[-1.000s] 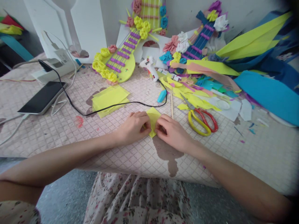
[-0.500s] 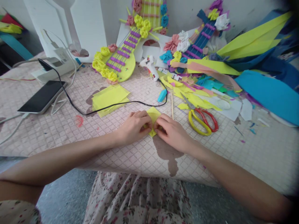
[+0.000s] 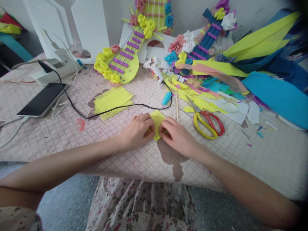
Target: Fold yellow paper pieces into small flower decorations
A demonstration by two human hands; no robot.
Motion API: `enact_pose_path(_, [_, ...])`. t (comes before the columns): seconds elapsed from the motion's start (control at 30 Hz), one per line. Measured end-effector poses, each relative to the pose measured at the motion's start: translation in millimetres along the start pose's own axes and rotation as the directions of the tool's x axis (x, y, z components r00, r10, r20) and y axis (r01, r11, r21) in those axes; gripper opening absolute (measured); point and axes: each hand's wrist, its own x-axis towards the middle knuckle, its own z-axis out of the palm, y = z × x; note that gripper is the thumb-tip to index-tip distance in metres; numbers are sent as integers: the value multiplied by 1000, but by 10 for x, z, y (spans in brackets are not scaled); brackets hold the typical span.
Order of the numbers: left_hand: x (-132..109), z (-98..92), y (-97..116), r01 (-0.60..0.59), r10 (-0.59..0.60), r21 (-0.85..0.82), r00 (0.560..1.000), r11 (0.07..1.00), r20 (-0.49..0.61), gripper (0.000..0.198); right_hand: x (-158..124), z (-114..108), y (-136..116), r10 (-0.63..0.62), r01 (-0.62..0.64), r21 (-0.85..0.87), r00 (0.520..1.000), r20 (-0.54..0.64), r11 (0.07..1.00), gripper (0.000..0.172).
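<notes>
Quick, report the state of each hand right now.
Left hand: closed, fingers pinching the yellow paper on the table.
Right hand: closed, pinching the same yellow paper.

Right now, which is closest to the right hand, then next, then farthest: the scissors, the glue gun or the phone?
1. Scissors, just to the right of the right hand, which pinches the yellow paper.
2. Glue gun, farther back, toward the wall.
3. Phone, far off on the left.
</notes>
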Motion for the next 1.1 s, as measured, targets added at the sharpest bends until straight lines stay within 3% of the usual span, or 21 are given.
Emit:
enact_pose_path(0.67, [5,2,23,34,-34,5,999,999,-8,4,-7,37,-3,-3,2,-36,1000,-27,999,7])
enact_pose_path(1.1, [-11,-21,29,-14,13,43,999,999,33,2,0,1,4,-15,16,-38,999,29,999,3])
